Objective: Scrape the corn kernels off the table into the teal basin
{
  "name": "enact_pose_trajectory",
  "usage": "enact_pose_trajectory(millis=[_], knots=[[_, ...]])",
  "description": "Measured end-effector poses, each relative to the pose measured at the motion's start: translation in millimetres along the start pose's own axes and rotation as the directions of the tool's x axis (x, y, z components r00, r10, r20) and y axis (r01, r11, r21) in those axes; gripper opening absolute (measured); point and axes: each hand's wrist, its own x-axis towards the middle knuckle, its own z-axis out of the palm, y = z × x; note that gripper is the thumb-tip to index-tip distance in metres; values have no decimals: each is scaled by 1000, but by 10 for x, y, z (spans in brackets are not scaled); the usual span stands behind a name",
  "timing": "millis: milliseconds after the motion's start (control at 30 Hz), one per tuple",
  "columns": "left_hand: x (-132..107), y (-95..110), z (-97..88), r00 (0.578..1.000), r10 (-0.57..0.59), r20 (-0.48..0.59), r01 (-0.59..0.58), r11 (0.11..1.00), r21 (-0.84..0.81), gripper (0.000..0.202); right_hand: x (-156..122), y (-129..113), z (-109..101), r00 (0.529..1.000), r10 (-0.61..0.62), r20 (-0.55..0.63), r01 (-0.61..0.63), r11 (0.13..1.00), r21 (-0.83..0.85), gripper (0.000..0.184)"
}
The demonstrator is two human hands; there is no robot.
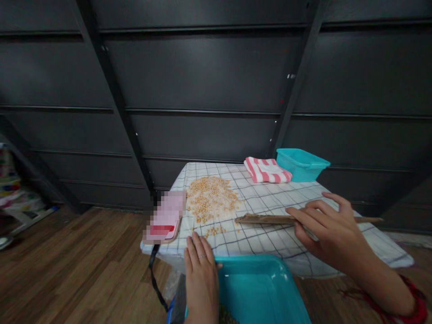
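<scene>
Right hand (326,227) has its grip closed on a wooden stick (263,219), fingers curled over the shaft approx. mid-length. The stick's long axis runs left-right across the desk (270,245). Its broad flat end points left and its thin end juts out right of the hand.

The grain pile (211,198) sits left of that flat end and a bit farther back, so it's left and far from the grip, near but apart from the stick. A few stray grains (214,231) lie just left of the tip, nearer the desk edge.

Left hand (200,270) is the nearer one to the pile. It lies flat w/ fingers straight and its grip wide, holding nothing. Its fingertips are on the near desk edge and the thumb is against the left rim of the near tub (286,281). The tub sits at the near edge, right below the pile-to-stick line (whether it rests on sth. or hangs there, can't tell).

Elsewhere, a phone (165,218) is at the left edge, just beside the pile. A striped towel (266,170) and a second tub (300,164) are at the far right, touching each other and well apart from both hands.
</scene>
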Motion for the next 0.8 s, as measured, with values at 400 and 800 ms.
enact_pose_trajectory(millis=[400, 800], knots=[[-1, 1, 34, 1000, 0, -4, -1, 999, -32, 53, 15, -23, 3, 1000, -26, 1, 26, 997, 70, 17], [2, -5, 39, 1000, 16, -20, -16, 1000, -12, 51, -68, -60, -178, 997, -33, 66, 19, 979, 205, 21]])
